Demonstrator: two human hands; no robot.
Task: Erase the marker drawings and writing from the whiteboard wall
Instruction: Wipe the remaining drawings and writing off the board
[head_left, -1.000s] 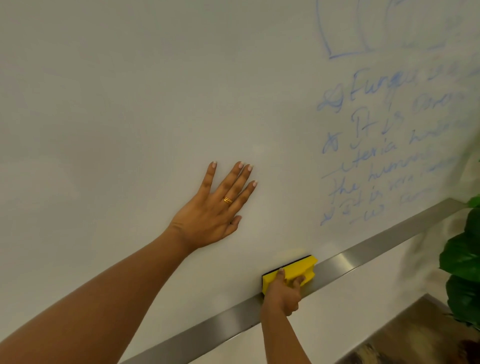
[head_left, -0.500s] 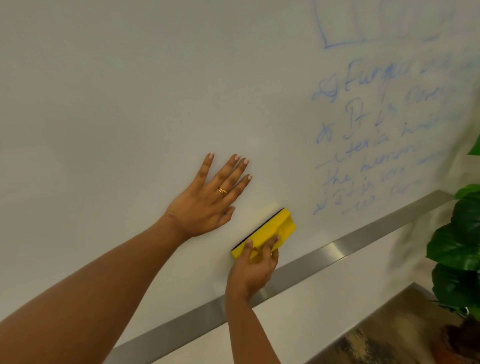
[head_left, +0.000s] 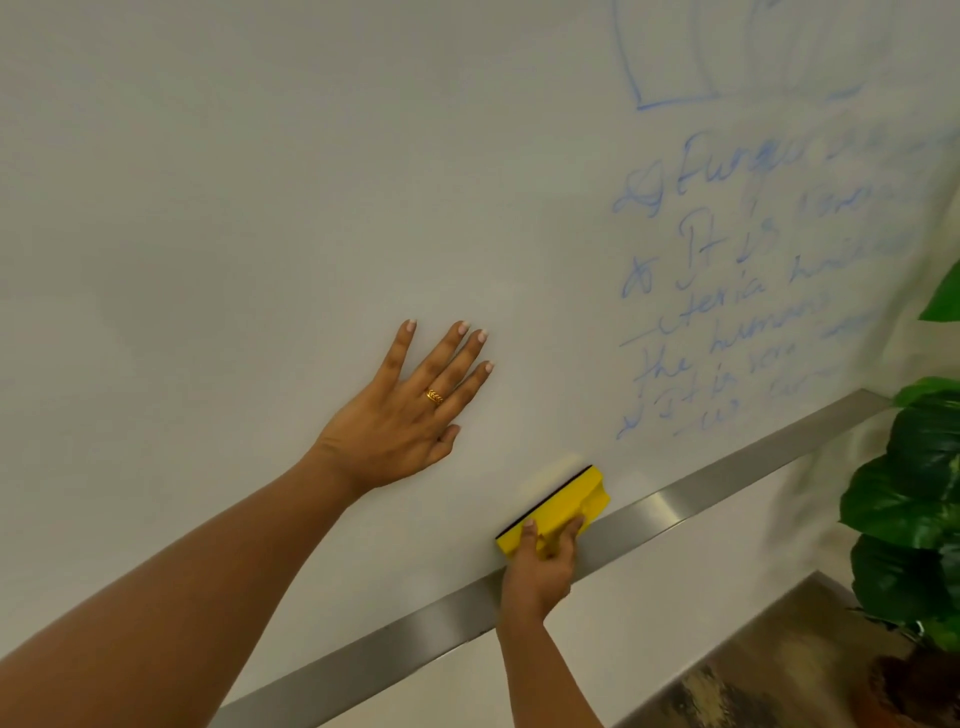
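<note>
Yellow eraser (head_left: 566, 499) gripped in right hand (head_left: 540, 571), wiping whiteboard (head_left: 260, 208) btm edge; left hand (head_left: 400, 426) flat. Next, prob: sweep thru blue writing (head_left: 753, 291).

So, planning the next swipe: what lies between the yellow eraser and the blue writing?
Head view: only bare whiteboard between the eraser and the writing.

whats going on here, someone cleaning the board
A person is erasing a whiteboard wall. The right hand grips a yellow eraser pressed to the board low down, just above the metal rail. The left hand rests flat on the board, fingers spread. Blue writing and a drawing to the right are not yet erased.
</note>
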